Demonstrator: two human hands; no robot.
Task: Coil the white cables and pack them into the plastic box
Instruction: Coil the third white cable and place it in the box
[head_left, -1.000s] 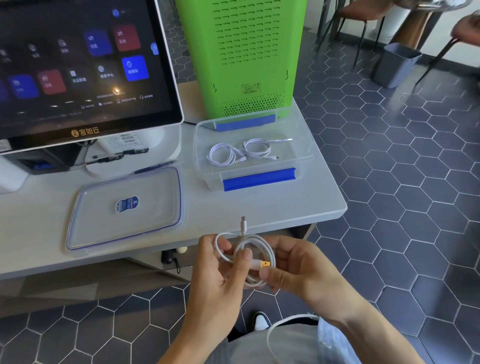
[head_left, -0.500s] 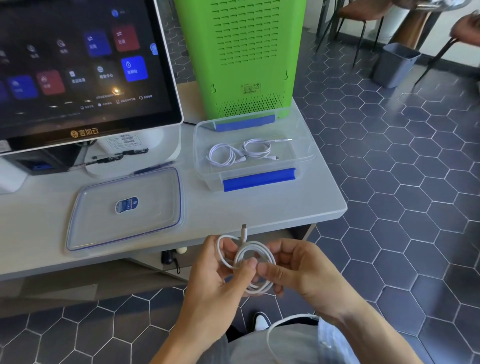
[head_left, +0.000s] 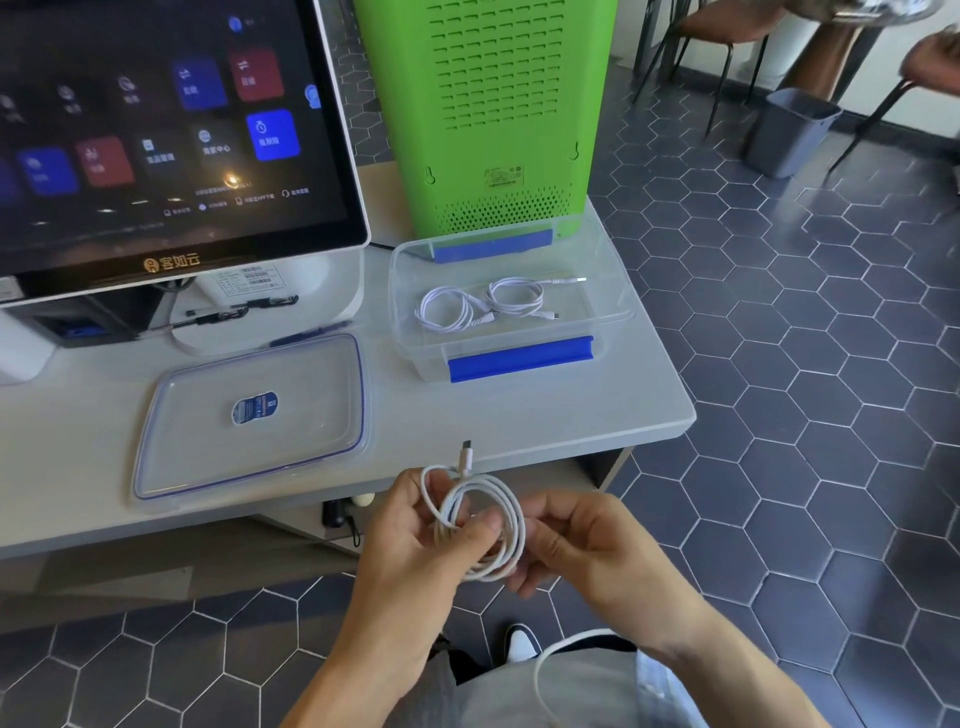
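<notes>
A coiled white cable (head_left: 511, 514) hangs in front of the table's near edge, one plug sticking up from the loop. My left hand (head_left: 415, 561) pinches the coil's left side with thumb over the strands. My right hand (head_left: 587, 545) touches the coil's right side with fingers curled behind it. The clear plastic box (head_left: 519, 358) with blue clips stands open on the table's right part. Two coiled white cables (head_left: 485, 304) lie inside it. Another white cable (head_left: 543, 675) loops over my lap.
The box's clear lid (head_left: 249, 421) lies flat on the table (head_left: 519, 421) to the left of the box. A large touchscreen terminal (head_left: 171, 140) and a green perforated unit (head_left: 493, 114) stand behind. A grey bin (head_left: 789, 130) and chairs stand on the tiled floor.
The orange-tipped plug seen at the coil's right a second ago is out of sight now. My right hand's fingers have shifted around the coil, which sits slightly tighter.
</notes>
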